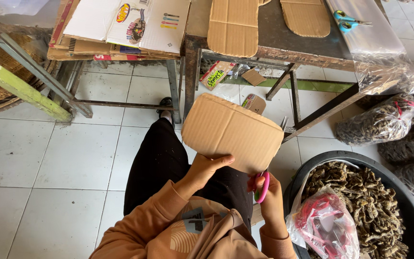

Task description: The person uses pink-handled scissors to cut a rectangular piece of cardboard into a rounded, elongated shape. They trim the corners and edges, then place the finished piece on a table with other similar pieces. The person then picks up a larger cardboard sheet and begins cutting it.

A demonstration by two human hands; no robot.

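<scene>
The cardboard piece (231,132) sits just above the left hand (202,172), pinched at its lower edge. Beside it, the right hand (269,201) is closed around pink-handled scissors (262,184) touching that edge.

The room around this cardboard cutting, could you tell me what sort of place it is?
Probably a small home packing workshop: cut cardboard pieces on a metal table, tied bags of dried food, and a full black tub.

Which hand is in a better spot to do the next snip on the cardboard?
The right hand, probably. Its fingers are already in the pink-handled scissors at the bottom edge of the cardboard piece. The left hand has its grip on that cardboard, steadying it.
</scene>
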